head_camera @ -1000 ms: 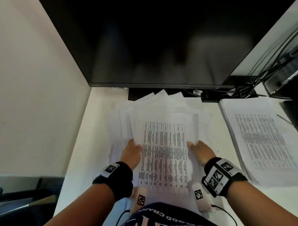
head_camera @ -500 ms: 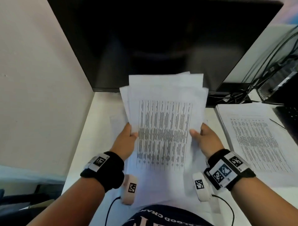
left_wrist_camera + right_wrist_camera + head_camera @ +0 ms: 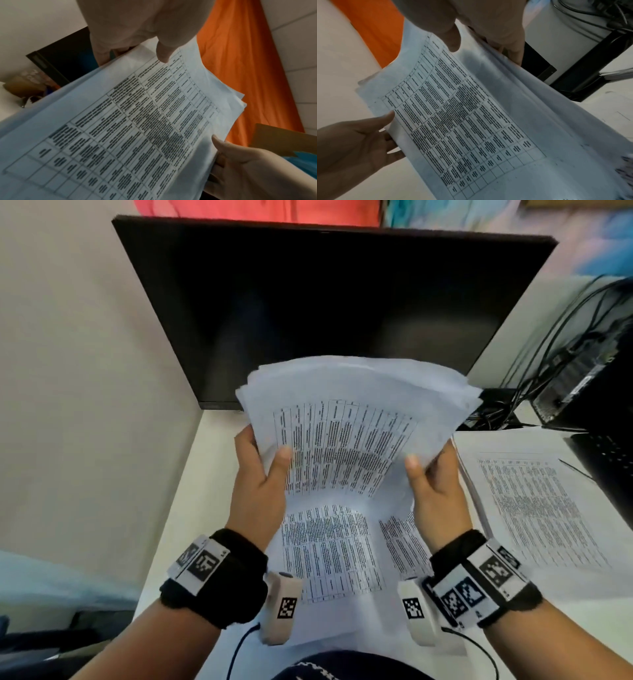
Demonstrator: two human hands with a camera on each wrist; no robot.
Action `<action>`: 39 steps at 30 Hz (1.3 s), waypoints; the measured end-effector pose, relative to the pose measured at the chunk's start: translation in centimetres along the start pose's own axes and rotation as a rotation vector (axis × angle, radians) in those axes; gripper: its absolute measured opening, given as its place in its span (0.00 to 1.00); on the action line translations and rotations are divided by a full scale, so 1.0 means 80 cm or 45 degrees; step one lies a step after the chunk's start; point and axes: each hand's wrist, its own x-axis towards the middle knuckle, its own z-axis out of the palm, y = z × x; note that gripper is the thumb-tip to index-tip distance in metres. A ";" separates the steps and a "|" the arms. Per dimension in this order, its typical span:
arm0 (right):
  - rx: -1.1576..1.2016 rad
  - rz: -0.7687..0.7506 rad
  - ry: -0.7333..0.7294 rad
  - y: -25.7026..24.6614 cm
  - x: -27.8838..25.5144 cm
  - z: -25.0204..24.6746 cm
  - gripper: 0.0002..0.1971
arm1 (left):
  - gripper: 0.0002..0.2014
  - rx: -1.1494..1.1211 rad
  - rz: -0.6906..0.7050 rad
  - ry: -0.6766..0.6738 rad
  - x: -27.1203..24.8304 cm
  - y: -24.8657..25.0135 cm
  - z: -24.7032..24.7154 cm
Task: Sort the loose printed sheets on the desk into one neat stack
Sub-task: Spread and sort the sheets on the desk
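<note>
Holding up a floppy bundle of white printed paper sheets (image 3: pixel 356 419) over the white counter (image 3: pixel 191 491) at 12 o'clock | left hand (image 3: pixel 260 491) grip pinches left edge, right hand (image 3: pixel 435 494) grip pinches right edge | paper looks light, bendy, slippery; best held by both side edges | more sheets (image 3: pixel 329 556) lie below.

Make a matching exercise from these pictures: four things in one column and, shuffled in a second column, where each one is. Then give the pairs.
Things
1. bundle of sheets
2. monitor
3. pile of paper
4. left hand

Places
A. behind the raised papers, screen dark
B. lying on the desk to the right
C. gripping the bundle's left edge
D. held up off the desk in both hands

Pairs: 1-D, 2-A, 3-B, 4-C
</note>
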 end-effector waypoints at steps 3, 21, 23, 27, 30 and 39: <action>-0.051 0.007 0.027 0.005 0.004 -0.001 0.12 | 0.18 -0.003 0.008 -0.037 0.007 0.007 -0.003; -0.202 0.239 0.124 0.034 -0.002 0.014 0.04 | 0.11 -0.122 -0.100 0.090 -0.012 -0.005 0.034; -0.160 0.197 0.148 0.028 -0.002 0.015 0.04 | 0.13 -0.143 -0.046 0.147 -0.012 -0.001 0.035; -0.104 0.095 0.151 0.016 0.009 0.008 0.09 | 0.11 -0.165 0.024 0.215 -0.008 0.000 0.030; -0.084 -0.122 0.178 -0.008 0.024 -0.002 0.17 | 0.09 -0.139 0.023 0.219 -0.006 -0.013 0.023; -0.648 -0.638 0.109 -0.060 0.053 -0.009 0.25 | 0.08 -0.144 -0.058 0.168 -0.008 -0.026 0.017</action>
